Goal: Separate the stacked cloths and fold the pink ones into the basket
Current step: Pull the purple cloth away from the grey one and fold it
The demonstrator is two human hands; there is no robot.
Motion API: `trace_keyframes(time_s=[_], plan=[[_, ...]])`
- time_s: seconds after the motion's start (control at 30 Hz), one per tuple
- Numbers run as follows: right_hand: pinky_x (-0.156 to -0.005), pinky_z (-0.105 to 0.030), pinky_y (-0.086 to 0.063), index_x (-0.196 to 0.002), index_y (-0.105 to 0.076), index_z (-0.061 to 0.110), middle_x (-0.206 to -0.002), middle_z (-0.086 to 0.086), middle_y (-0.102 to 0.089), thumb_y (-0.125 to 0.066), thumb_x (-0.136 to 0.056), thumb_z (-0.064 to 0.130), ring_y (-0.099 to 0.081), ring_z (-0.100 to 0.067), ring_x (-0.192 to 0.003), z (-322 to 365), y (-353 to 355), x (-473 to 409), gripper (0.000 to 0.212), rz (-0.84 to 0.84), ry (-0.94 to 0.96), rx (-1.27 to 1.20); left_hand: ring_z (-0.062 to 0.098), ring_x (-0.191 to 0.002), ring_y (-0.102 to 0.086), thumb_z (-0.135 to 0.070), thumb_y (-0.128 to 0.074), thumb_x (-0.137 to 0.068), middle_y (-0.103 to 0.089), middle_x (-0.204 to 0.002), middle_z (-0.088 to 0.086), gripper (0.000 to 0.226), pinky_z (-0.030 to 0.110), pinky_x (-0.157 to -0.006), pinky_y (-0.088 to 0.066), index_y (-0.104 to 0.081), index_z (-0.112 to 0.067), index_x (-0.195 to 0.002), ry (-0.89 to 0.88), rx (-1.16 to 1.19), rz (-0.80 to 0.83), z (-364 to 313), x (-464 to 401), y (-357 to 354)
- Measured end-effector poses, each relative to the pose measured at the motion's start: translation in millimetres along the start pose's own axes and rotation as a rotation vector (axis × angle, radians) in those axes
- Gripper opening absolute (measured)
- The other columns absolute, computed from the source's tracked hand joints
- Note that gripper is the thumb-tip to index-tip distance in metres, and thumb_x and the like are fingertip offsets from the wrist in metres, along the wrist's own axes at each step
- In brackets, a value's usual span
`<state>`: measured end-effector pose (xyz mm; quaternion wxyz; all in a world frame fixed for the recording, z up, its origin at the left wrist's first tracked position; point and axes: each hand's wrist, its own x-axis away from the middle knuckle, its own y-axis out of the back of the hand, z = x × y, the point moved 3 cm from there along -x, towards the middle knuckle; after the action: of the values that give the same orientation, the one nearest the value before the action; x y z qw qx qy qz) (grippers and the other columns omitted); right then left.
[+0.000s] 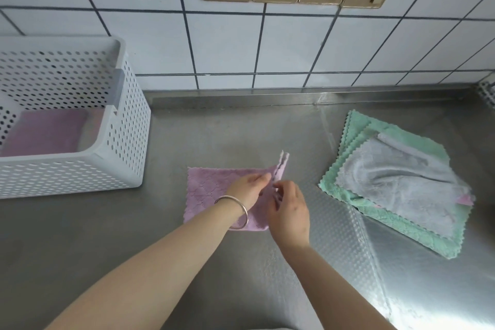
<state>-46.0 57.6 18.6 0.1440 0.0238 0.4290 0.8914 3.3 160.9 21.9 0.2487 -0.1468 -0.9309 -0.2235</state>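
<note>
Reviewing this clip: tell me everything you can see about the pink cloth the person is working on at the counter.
The pink cloth is a soft, fluffy-looking square with a faint diamond texture and zigzag edges. It lies mostly flat on the steel counter, between the basket and the stack of cloths, touching neither. Its right edge is lifted upright, pinched by the right hand. The left hand rests on the cloth beside that raised edge, fingers straight. Both forearms hide part of its lower right area.
</note>
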Motion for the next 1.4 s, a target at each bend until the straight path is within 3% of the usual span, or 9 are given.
trace_keyframes(time_s=[0.13, 0.23, 0.4, 0.6, 0.77, 0.97, 1.1, 1.23, 1.4], plan=[[-0.054, -0.027, -0.042, -0.084, -0.044, 0.017, -0.071, -0.004, -0.056, -0.060, -0.064, 0.002, -0.048, -0.022, -0.066, 25.4, -23.8, 15.0, 0.029, 0.022, 0.285, -0.019, 0.031, -0.087, -0.064, -0.041, -0.051, -0.080, -0.070, -0.084, 0.015, 0.034, 0.037, -0.082, -0.048, -0.069, -0.013, -0.082, 0.120, 0.100, -0.023, 5.7, -0.8, 15.5], [-0.066, -0.017, -0.031, -0.090, -0.046, 0.018, -0.080, -0.005, -0.057, -0.068, -0.058, -0.001, -0.042, -0.019, -0.074, 28.7, -31.8, 20.7, 0.043, 0.050, 0.421, -0.009, 0.024, -0.070, -0.050, -0.027, -0.048, -0.088, -0.052, -0.058, 0.003, 0.032, 0.036, -0.069, -0.039, -0.051, -0.016, -0.059, 0.165, 0.110, -0.060, 20.7, -1.7, 27.3], [-0.092, -0.031, -0.049, -0.131, -0.043, 0.015, -0.136, -0.005, -0.051, -0.070, -0.055, 0.023, -0.049, -0.023, -0.120, 19.2, -48.7, 26.0, 0.081, 0.180, 0.384, 0.258, 0.029, -0.082, -0.054, -0.030, -0.039, -0.097, -0.060, -0.084, 0.015, 0.035, 0.029, -0.072, -0.039, -0.060, -0.004, -0.091, 0.186, 0.031, -0.184, 39.6, 1.2, 53.1], [-0.095, -0.036, -0.047, -0.137, -0.037, 0.015, -0.141, -0.003, -0.048, -0.084, -0.043, 0.022, -0.051, -0.021, -0.126, 13.8, -72.8, 27.5, 0.105, 0.355, 0.399, 0.425, 0.037, -0.114, -0.051, -0.030, -0.030, -0.100, -0.055, -0.123, 0.025, 0.043, 0.034, -0.091, -0.038, -0.052, 0.002, -0.120, 0.215, -0.195, -0.283, 60.3, 0.3, 74.0], [-0.094, -0.037, -0.046, -0.132, -0.052, 0.014, -0.137, -0.004, -0.053, -0.083, -0.038, 0.015, -0.053, -0.021, -0.123, 12.4, -84.5, 29.1, 0.099, 0.376, 0.424, 0.452, 0.039, -0.112, -0.053, -0.036, -0.032, -0.099, -0.057, -0.121, 0.025, 0.045, 0.037, -0.090, -0.042, -0.047, -0.006, -0.127, 0.265, -0.360, -0.311, 84.5, -4.0, 74.5], [-0.094, -0.041, -0.048, -0.129, -0.056, 0.012, -0.136, -0.006, -0.053, -0.080, -0.045, 0.018, -0.052, -0.022, -0.125, 14.2, -89.0, 29.6, 0.087, 0.417, 0.469, 0.485, 0.037, -0.111, -0.055, -0.041, -0.040, -0.095, -0.059, -0.123, 0.018, 0.051, 0.037, -0.089, -0.044, -0.032, -0.026, -0.143, 0.270, -0.306, -0.436, 100.2, -4.5, 75.2], [-0.094, -0.041, -0.050, -0.131, -0.054, 0.016, -0.139, -0.004, -0.050, -0.043, -0.065, 0.032, -0.049, -0.021, -0.128, 12.4, -88.2, 30.9, 0.069, 0.489, 0.446, 0.503, 0.034, -0.111, -0.057, -0.043, -0.046, -0.092, -0.061, -0.124, 0.011, 0.050, 0.036, -0.088, -0.045, -0.037, -0.028, -0.139, 0.241, -0.296, -0.472, 109.0, -5.6, 76.1], [-0.108, -0.041, -0.024, -0.140, -0.043, 0.020, -0.147, -0.003, -0.040, -0.040, -0.071, 0.034, -0.030, -0.020, -0.137, 10.6, -82.3, 34.4, 0.070, 0.515, 0.499, 0.528, 0.032, -0.110, -0.058, -0.039, -0.052, -0.089, -0.062, -0.124, 0.005, 0.046, 0.038, -0.089, -0.047, -0.043, -0.027, -0.133, 0.188, -0.237, -0.511, 114.8, -7.5, 77.4], [-0.107, -0.045, -0.017, -0.148, -0.023, 0.016, -0.153, -0.007, -0.029, -0.041, -0.078, 0.056, -0.016, -0.024, -0.142, -0.9, -87.8, 41.7, 0.082, 0.627, 0.495, 0.556, 0.032, -0.106, -0.059, -0.042, -0.049, -0.090, -0.061, -0.122, 0.005, 0.042, 0.038, -0.084, -0.046, -0.043, -0.028, -0.130, 0.218, -0.350, -0.543, 115.8, -4.2, 76.8]])
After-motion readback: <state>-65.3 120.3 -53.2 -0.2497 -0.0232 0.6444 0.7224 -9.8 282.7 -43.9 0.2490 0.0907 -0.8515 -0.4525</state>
